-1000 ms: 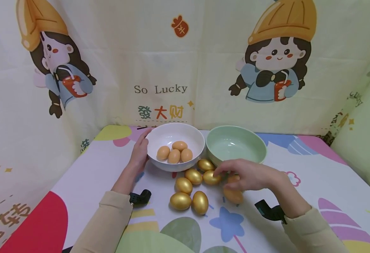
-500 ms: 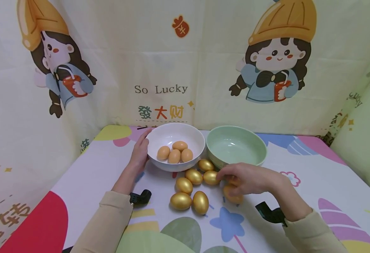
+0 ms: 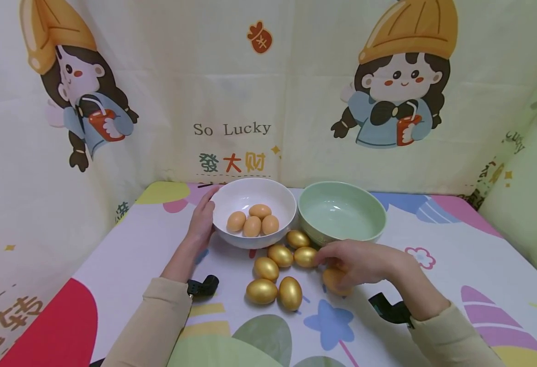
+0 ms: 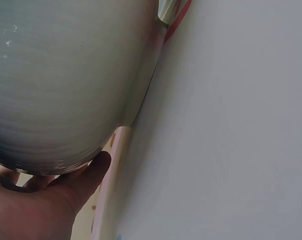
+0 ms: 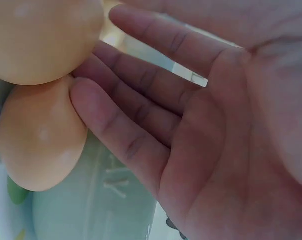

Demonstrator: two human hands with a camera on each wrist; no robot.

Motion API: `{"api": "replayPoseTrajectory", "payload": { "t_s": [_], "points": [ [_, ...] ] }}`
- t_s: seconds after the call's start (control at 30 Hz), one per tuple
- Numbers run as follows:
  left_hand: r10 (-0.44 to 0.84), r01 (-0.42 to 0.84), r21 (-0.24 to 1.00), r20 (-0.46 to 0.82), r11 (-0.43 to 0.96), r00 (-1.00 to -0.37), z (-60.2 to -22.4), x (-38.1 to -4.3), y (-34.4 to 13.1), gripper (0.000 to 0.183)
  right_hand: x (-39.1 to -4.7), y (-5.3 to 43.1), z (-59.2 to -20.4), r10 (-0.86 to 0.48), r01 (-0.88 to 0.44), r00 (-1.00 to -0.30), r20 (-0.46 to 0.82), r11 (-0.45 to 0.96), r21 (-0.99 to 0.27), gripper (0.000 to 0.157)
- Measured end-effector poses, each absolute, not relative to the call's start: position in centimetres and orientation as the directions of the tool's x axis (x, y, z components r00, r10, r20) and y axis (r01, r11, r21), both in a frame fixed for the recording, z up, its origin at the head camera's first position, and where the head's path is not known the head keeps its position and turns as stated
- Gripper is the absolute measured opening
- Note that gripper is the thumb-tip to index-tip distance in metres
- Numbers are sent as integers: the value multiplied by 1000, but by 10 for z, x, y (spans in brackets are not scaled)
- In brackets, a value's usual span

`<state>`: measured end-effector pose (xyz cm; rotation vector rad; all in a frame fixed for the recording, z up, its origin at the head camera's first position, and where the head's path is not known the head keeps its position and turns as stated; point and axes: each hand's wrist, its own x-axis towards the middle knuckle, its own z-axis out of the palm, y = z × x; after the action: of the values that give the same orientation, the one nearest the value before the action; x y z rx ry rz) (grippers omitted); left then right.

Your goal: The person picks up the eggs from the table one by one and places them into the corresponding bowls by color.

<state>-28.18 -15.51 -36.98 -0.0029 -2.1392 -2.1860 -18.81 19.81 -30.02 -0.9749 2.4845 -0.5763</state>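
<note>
My left hand (image 3: 200, 224) holds the left side of a white bowl (image 3: 222, 235); in the left wrist view its fingers bend against the bowl's outer wall (image 4: 66, 85). Several brown eggs (image 3: 252, 226) lie inside. My right hand (image 3: 364, 261) reaches over two brown eggs in front of the green bowl (image 3: 341, 204). One of these, a brown egg (image 3: 334, 281), shows beside the thumb; the other is mostly covered. From the right wrist, loosely extended fingers (image 5: 126, 135) touch or nearly touch the lower egg (image 5: 41, 137), below a larger-looking egg (image 5: 41, 40).
Several golden eggs (image 3: 261, 291) lie in a loose group on the patterned tablecloth, left of my right hand. One golden egg (image 3: 306, 257) is right by its fingertips. The two bowls stand side by side at the back, before a printed curtain (image 3: 296, 102).
My right hand has lowered slightly towards the brown eggs and covers more of them. The left hand and both bowls have kept their places.
</note>
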Motion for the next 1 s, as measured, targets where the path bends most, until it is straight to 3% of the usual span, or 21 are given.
{"api": "replayPoseTrajectory", "payload": {
  "t_s": [0.4,0.73,1.0],
  "points": [
    [-63,55,998,54,-28,-997,-371,-282,-157,53,-184,192,-302,-717,-584,-662,-220,677,-448,41],
    [-55,50,998,49,-23,-997,-369,-281,-158,53,-187,197,-300,-746,-571,-638,-193,626,-532,34],
    [-40,56,998,55,-35,-998,-368,-279,-158,53,-186,197,-299,-748,-585,-632,-201,631,-510,28]
  ]
}}
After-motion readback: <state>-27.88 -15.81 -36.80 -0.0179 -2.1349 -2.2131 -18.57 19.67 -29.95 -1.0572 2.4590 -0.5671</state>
